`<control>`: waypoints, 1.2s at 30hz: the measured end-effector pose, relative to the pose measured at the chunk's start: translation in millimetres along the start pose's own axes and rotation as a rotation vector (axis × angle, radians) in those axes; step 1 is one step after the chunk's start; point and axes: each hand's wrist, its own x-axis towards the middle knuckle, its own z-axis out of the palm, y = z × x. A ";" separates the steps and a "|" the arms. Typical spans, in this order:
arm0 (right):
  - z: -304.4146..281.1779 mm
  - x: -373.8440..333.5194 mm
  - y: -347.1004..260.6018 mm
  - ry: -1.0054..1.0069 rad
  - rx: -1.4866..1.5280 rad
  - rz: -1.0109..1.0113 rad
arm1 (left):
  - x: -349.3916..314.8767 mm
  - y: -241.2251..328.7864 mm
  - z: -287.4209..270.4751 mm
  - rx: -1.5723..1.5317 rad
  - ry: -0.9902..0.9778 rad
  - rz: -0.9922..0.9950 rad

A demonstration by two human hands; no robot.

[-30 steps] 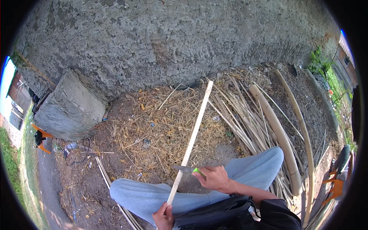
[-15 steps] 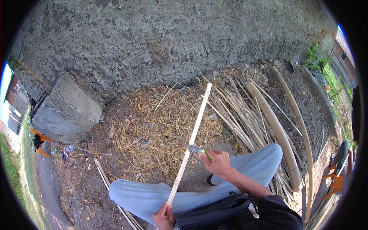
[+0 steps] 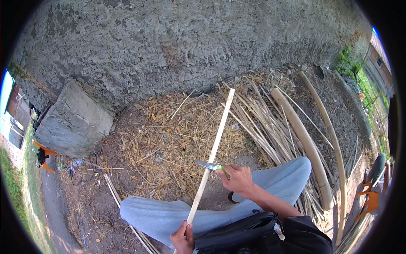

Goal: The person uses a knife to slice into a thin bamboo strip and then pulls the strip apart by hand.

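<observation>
A long pale bamboo strip [image 3: 220, 129] slants up and away from my lap, its far end raised toward the wall. Near its lower end, by my left thigh, my left hand [image 3: 183, 238] is closed around it. My right hand [image 3: 237, 179] grips a knife [image 3: 208, 164] by its green handle. The knife's blade lies across the strip a little below its middle, pointing left. My legs in light grey trousers [image 3: 165, 216] are folded beneath the strip.
A heap of split bamboo strips [image 3: 264, 127] lies to the right, beside a thick bamboo pole [image 3: 304, 148] and a thinner curved pole [image 3: 332, 139]. Shavings [image 3: 169, 144] cover the ground ahead. A rough wall [image 3: 190, 42] rises behind, with a concrete block [image 3: 78, 120] at left.
The knife and my right hand have shifted slightly down and left along the strip, and the blade reaches farther across it. The strip's far end is marginally higher; my left hand keeps its hold.
</observation>
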 end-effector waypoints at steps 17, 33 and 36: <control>-28.0 70.0 107.3 -0.002 -0.230 0.311 | -37.2 -10.5 -34.0 0.301 -0.004 0.138; -12.0 16.2 30.4 0.075 -0.017 -0.064 | -23.6 -9.6 -15.3 0.134 0.058 0.155; -19.0 24.0 32.3 0.119 -0.062 -0.126 | -21.6 -9.7 -13.3 0.099 0.153 0.338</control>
